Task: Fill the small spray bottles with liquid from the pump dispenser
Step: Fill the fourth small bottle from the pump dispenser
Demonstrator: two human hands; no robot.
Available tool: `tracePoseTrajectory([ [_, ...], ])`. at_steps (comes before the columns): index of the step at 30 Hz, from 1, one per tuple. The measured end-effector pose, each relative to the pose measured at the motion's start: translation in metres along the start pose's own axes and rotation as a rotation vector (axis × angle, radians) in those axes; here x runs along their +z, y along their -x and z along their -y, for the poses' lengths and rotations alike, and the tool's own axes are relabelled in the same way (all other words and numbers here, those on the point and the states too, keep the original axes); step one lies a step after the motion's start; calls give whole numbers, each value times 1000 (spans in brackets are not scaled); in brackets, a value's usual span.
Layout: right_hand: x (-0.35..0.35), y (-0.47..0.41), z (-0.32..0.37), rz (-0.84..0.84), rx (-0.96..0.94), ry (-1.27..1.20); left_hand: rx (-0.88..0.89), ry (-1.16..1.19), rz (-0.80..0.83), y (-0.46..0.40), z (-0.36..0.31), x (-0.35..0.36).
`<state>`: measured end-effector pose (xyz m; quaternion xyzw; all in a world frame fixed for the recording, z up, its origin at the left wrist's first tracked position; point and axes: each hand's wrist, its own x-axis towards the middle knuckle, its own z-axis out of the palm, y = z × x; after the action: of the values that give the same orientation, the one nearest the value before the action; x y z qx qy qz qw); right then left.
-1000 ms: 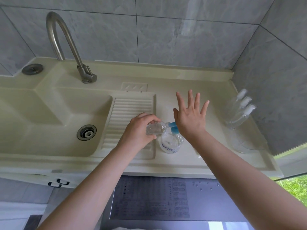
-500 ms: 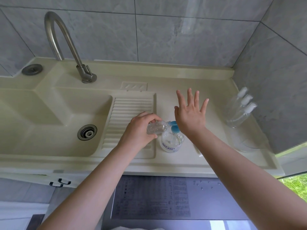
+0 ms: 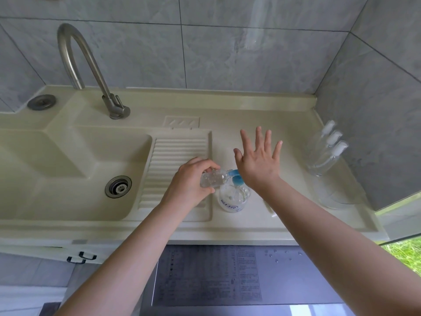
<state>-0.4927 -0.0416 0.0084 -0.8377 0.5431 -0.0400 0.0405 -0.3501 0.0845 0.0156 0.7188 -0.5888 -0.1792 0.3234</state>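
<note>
Left hand [image 3: 190,180] grips a small clear bottle [image 3: 213,178], tipped on its side with its neck touching the blue spout of the pump dispenser [image 3: 232,196]. Right hand [image 3: 258,161] has its fingers spread straight, its heel over the blue pump head. Dispenser stands on the bench [image 3: 284,215], just right of the ribbed drainboard [image 3: 175,160]. Three capped spray bottles [image 3: 324,153] lean in a clear container near the right wall.

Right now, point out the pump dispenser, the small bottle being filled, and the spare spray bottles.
pump dispenser [image 3: 231,199]: head view, on its clear round body above the label.
small bottle [image 3: 213,178]: head view, on its clear body beside the left hand's fingers.
spare spray bottles [image 3: 323,156]: head view, on the nearest bottle's clear body.
</note>
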Motion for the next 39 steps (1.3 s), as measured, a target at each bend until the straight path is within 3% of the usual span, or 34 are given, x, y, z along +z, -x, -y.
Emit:
tracePoseTrajectory([
  [7, -17, -5, -1, -128, -57, 158, 5, 9, -27, 1, 0, -3],
  [12, -4, -3, 0, -42, -3, 45, 1, 19, -19, 0, 2, -2],
  [20, -17, -4, -1, -135, -28, 77, -1, 34, -9, 0, 3, -1],
  [26, 0, 0, 1, -23, -5, -1, -34, 80, 41, -4, 2, -4],
  [34, -19, -7, -1, -112, -8, 7, -36, 55, 54, -5, -2, -8],
  [39, -4, -2, 1, -31, 8, -12, -37, 53, 54, -6, -1, -7],
])
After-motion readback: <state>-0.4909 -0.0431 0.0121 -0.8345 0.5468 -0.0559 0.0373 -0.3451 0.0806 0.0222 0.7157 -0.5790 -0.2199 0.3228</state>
